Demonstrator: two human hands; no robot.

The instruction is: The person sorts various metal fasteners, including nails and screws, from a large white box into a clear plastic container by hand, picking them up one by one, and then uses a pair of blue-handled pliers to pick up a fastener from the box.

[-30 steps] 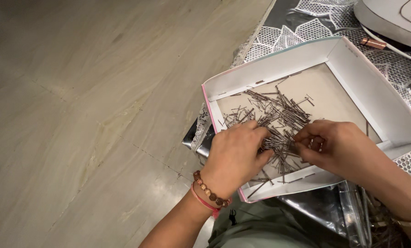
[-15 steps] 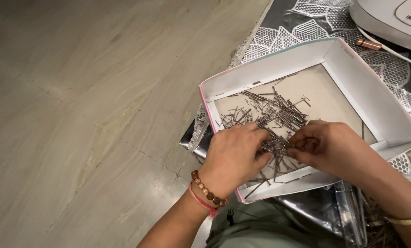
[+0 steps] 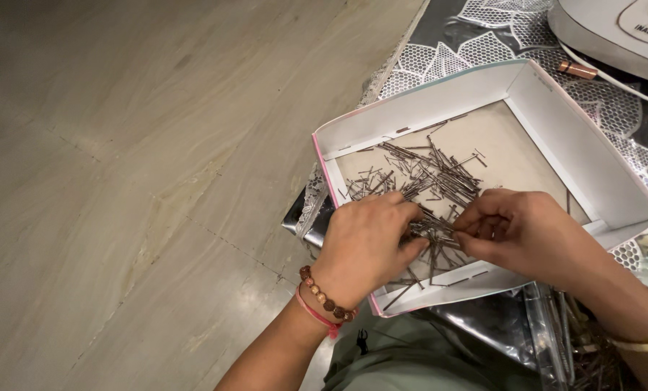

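Both hands down in shallow white box, right over near end of nail pile. Left hand curled, fingertips pinching small bundle of nails. Right hand half closed, thumb and forefinger meeting bundle from right side. Bundle sits between hands, long axis roughly left-right. Rest of pile just beyond, toward far-left wall. Nails thin, dark, steel-looking, all tangled. Left hand maybe slightly nearer pile.

Pale veined stone floor beside a lace-covered table.
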